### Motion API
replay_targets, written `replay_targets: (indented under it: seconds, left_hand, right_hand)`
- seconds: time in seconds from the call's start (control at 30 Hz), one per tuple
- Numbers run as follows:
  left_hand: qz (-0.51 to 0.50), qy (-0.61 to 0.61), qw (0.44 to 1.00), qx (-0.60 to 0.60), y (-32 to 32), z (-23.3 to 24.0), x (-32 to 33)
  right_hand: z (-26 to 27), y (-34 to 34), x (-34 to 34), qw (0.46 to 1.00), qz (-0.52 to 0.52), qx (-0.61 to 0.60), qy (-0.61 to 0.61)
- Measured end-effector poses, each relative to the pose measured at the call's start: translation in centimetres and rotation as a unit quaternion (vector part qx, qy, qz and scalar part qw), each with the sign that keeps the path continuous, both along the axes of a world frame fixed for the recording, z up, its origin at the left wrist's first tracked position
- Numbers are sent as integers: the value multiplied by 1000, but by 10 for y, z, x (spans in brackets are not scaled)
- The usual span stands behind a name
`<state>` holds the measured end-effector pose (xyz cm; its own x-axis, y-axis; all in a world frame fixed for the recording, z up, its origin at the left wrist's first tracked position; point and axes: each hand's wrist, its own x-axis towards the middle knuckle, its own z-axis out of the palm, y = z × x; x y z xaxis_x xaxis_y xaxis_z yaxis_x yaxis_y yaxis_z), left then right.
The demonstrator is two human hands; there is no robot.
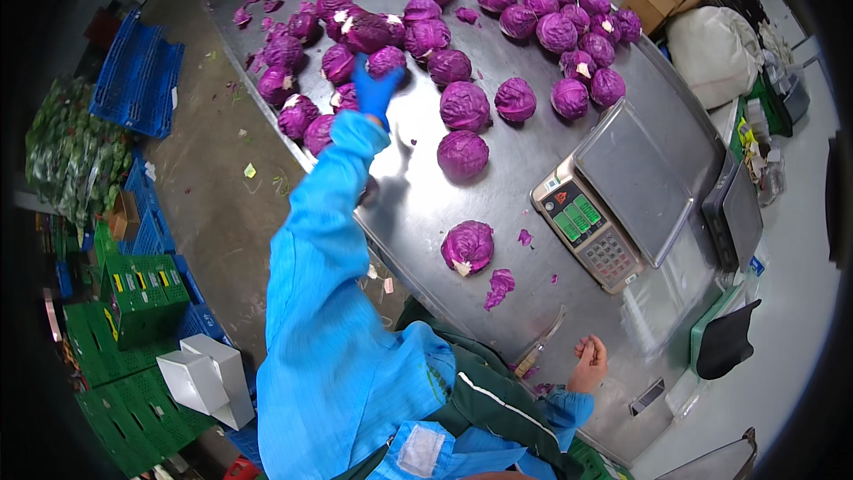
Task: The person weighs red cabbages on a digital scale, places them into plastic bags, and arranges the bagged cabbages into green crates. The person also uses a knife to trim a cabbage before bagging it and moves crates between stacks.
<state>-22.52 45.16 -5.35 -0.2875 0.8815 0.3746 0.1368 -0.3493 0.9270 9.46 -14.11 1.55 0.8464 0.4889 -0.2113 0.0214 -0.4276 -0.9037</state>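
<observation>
My left hand [376,90], in a blue glove, reaches across the metal table. Thumb and fingers curve around the near side of a red cabbage [385,61], whose underside I cannot see. Other red cabbages lie close about it, among them one [338,63] just left of the glove. My right hand [589,365] is bare, its fingers loosely curled with nothing visible in them. Beside it, near the table's front edge, lies a knife [543,341] with a light handle. A single red cabbage [468,248] with a pale cut stem sits nearer to me, next to a torn leaf [499,289].
A digital weighing scale [590,223] with a lit green display stands on the table [413,213], clear plastic bags [666,300] beside it. A phone [646,397] lies near my right hand. More cabbages [556,33] cover the far end. Green crates [146,287] stand at left.
</observation>
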Motion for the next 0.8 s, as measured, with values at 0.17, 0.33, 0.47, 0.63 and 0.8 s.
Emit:
replay_targets:
  seconds: [0.17, 0.33, 0.47, 0.63, 0.8]
  left_hand:
    - [130, 223, 960, -110, 96, 45, -38]
    - [118, 311, 918, -215, 134, 39, -37]
    - [100, 228, 960, -129, 134, 17, -60]
    - [-255, -402, 862, -171, 69, 51, -23]
    - [-397, -506, 701, -308, -39, 101, 46]
  right_hand:
    - [-10, 16, -2, 999, -1, -20, 37]
    - [-25, 28, -23, 998, 10, -38, 45]
    - [-32, 37, -34, 997, 12, -37, 71]
    - [-31, 53, -38, 997, 12, -42, 70]
    - [-15, 114, -24, 994, 78, 36, 73]
